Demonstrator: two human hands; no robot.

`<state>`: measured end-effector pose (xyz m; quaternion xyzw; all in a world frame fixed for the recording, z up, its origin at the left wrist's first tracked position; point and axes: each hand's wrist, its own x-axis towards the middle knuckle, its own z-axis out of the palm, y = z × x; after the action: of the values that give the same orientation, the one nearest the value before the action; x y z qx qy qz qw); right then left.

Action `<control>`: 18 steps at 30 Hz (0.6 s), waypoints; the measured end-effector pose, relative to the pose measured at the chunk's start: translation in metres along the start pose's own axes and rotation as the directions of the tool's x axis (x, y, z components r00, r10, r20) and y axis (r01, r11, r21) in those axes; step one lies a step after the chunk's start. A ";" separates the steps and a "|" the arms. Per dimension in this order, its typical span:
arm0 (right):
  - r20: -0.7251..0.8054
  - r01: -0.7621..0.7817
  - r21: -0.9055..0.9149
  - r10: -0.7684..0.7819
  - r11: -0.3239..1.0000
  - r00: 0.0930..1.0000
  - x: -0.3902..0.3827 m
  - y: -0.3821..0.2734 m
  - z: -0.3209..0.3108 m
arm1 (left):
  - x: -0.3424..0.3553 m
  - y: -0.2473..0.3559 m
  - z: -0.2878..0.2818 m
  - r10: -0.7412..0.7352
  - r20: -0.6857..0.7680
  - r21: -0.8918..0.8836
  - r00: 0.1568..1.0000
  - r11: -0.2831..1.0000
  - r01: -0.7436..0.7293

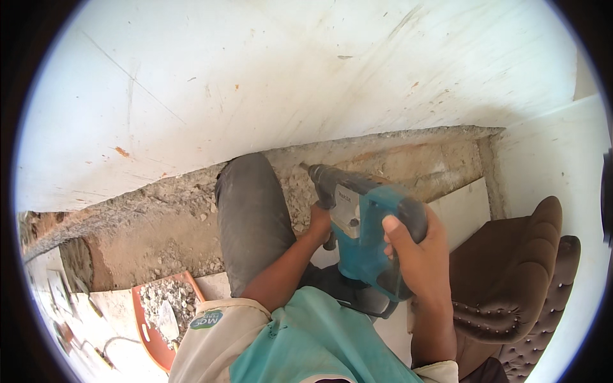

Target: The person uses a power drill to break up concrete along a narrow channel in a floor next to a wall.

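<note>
Gripping a teal and grey rotary hammer [357, 226] with both hands, we hold it low against the base of a white wall [255, 76], its nose pointing up and left at the chipped strip of raw concrete and rubble [159, 223] along the wall's foot. Our right hand [418, 249] is wrapped around the rear handle, thumb lying on top of the housing. Our left hand [319, 223] is closed around the side grip just behind the chuck. A pale rectangular label sits on the tool's upper side, between our hands. Our grey-trousered knee [252, 217] rises just left of the tool. At lower left an orange dustpan [163, 313] holds broken grit. A round green and white badge [205, 319] sits on our sleeve. A brown tufted chair [517, 281] stands at right.
</note>
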<state>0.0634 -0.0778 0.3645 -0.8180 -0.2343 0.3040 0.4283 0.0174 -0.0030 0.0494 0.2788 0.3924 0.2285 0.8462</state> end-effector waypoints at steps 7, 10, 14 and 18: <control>-0.023 -0.048 0.013 0.048 0.999 0.999 0.008 -0.011 0.001 | -0.003 0.014 0.013 -0.051 -0.063 -0.025 0.997 0.998 0.050; 0.018 -0.041 -0.031 0.042 0.999 0.999 0.018 -0.014 -0.001 | -0.002 0.019 0.015 -0.041 -0.057 0.036 0.998 0.998 0.043; 0.020 -0.035 -0.025 0.035 0.999 0.999 0.022 -0.025 0.004 | -0.002 0.027 0.020 -0.082 -0.114 0.071 0.990 0.993 0.091; 0.037 -0.019 -0.045 0.020 0.999 0.999 0.024 -0.028 0.009 | 0.002 0.029 0.019 -0.058 -0.112 -0.014 0.992 0.998 0.056</control>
<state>0.0706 -0.0424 0.3771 -0.8237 -0.2410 0.3184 0.4025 0.0286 0.0139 0.0768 0.2494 0.4458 0.2217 0.8306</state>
